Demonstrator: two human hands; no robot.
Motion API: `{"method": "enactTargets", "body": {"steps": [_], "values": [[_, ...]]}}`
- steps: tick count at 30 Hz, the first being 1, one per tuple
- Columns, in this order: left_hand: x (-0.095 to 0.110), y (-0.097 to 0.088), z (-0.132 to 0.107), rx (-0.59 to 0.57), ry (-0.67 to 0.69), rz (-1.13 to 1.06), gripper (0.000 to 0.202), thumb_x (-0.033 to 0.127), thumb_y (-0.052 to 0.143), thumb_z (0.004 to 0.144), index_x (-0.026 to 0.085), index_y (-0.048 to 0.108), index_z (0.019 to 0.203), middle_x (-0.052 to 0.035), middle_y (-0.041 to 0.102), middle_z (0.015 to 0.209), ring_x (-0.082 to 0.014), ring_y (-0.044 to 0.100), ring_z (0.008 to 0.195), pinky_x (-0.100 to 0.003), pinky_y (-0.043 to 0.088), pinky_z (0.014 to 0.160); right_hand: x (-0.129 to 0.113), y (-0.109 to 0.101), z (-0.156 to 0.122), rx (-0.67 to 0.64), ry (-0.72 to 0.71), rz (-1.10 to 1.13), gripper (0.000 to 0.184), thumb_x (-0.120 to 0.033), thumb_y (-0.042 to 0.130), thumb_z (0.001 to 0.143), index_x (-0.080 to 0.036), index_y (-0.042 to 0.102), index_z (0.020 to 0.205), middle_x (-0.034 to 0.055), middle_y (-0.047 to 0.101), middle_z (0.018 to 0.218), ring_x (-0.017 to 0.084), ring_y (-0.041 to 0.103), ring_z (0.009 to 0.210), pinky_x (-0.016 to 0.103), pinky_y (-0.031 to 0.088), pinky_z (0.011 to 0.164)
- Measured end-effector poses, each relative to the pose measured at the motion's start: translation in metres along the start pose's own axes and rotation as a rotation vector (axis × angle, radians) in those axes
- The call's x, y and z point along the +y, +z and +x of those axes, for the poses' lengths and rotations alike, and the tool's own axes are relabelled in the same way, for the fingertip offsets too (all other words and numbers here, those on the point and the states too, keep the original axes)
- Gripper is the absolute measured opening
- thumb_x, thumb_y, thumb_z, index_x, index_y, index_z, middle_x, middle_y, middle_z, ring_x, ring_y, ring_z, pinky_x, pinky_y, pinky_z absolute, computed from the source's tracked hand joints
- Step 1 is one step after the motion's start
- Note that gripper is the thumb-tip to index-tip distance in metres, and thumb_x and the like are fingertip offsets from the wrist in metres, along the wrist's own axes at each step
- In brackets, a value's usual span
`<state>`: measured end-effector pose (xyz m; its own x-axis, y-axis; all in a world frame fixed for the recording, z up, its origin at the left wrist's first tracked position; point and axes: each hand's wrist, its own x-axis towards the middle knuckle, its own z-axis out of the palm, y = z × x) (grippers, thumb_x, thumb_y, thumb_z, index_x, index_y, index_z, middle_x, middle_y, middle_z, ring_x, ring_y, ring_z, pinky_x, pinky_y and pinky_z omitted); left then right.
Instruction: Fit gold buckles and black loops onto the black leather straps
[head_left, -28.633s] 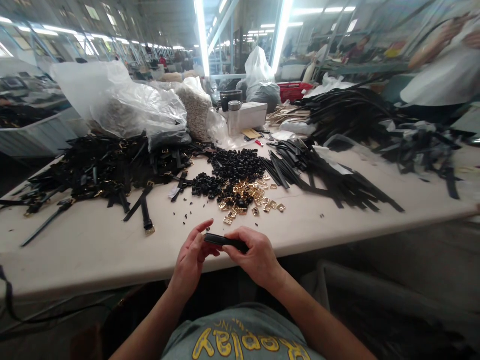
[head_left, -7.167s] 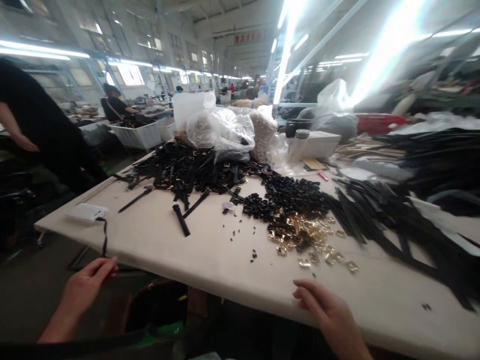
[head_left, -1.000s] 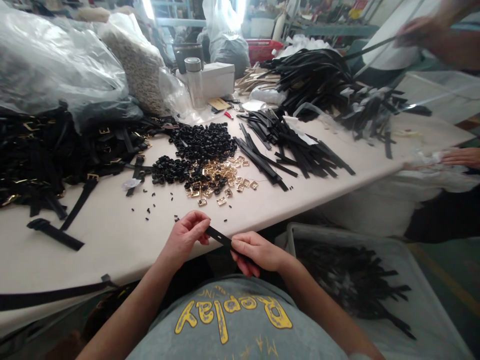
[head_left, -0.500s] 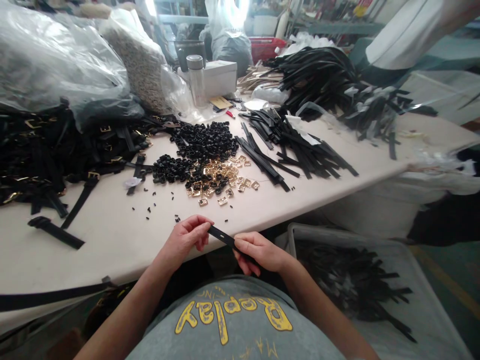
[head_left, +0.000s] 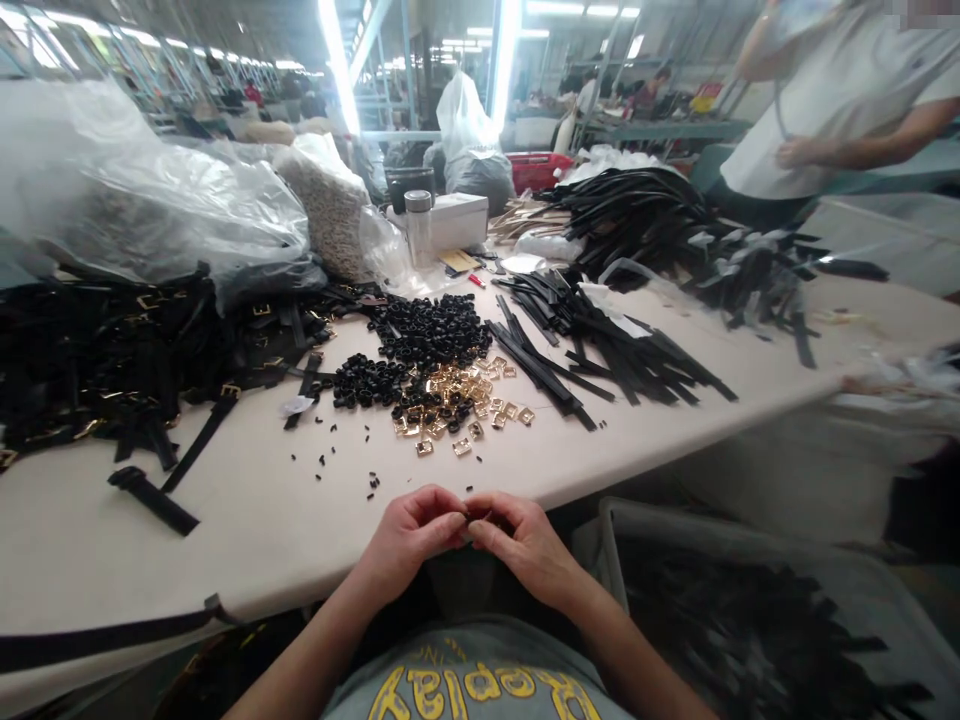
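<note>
At the table's front edge my left hand (head_left: pixel 416 535) and my right hand (head_left: pixel 521 545) meet, thumbs and fingertips pinched together. Between them is a black strap (head_left: pixel 469 518), nearly all hidden by the fingers; only a small dark bit shows. Just beyond the hands lie gold-coloured buckles (head_left: pixel 461 448), loose and in a small heap. Behind these is a pile of small black strap loops (head_left: pixel 431 330). Longer black straps (head_left: pixel 637 345) lie to the right of the loops.
Black buckled straps (head_left: pixel 150 350) are heaped at left under clear plastic bags (head_left: pixel 172 190). A lidded clear bottle (head_left: pixel 418 230) stands behind the loops. On the right below the table is a grey bin (head_left: pixel 611 540) holding black straps. A person in white (head_left: pixel 840 120) is at the far right.
My hands have come together at the fingertips, covering the strap that stretched between them before. The camera view has tipped up, showing more of the room.
</note>
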<state>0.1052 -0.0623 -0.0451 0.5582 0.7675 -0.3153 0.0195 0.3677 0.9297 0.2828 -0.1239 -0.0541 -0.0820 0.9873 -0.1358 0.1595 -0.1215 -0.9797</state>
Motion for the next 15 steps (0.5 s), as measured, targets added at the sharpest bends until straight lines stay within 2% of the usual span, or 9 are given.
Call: {"method": "enactTargets", "body": {"steps": [3, 8, 12, 15], "values": [[0.001, 0.001, -0.001, 0.018, 0.029, 0.000, 0.025, 0.038, 0.075, 0.071, 0.016, 0.067, 0.080, -0.0028, 0.071, 0.074, -0.0153, 0.065, 0.068, -0.029, 0.053, 0.071, -0.002, 0.002, 0.003, 0.027, -0.009, -0.019, 0.024, -0.030, 0.066, 0.084, -0.020, 0.069, 0.105, 0.0030, 0.070, 0.090, 0.016, 0.062, 0.078, 0.027, 0.049, 0.073], [0.004, -0.013, -0.004, 0.104, 0.063, 0.061, 0.020, 0.034, 0.073, 0.074, 0.017, 0.067, 0.082, -0.0020, 0.071, 0.071, -0.0156, 0.067, 0.069, -0.028, 0.053, 0.072, -0.007, -0.006, 0.002, 0.121, -0.016, -0.174, 0.036, -0.028, 0.070, 0.079, -0.022, 0.066, 0.114, 0.0009, 0.068, 0.086, 0.016, 0.061, 0.078, 0.029, 0.048, 0.076], [0.002, -0.022, -0.005, 0.149, 0.053, 0.043, 0.018, 0.032, 0.072, 0.075, 0.017, 0.067, 0.083, -0.0025, 0.072, 0.071, -0.0148, 0.068, 0.069, -0.026, 0.052, 0.073, -0.012, -0.012, -0.003, 0.142, -0.009, -0.208, 0.035, -0.026, 0.072, 0.077, -0.023, 0.066, 0.112, -0.0007, 0.067, 0.080, 0.015, 0.060, 0.073, 0.027, 0.046, 0.070], [0.000, -0.021, -0.005, 0.140, 0.036, 0.008, 0.020, 0.033, 0.072, 0.076, 0.016, 0.067, 0.084, -0.0035, 0.073, 0.071, -0.0148, 0.067, 0.069, -0.026, 0.053, 0.072, -0.015, -0.011, -0.004, 0.149, -0.026, -0.224, 0.033, -0.025, 0.071, 0.078, -0.022, 0.066, 0.110, -0.0011, 0.067, 0.078, 0.014, 0.060, 0.072, 0.027, 0.046, 0.070]]}}
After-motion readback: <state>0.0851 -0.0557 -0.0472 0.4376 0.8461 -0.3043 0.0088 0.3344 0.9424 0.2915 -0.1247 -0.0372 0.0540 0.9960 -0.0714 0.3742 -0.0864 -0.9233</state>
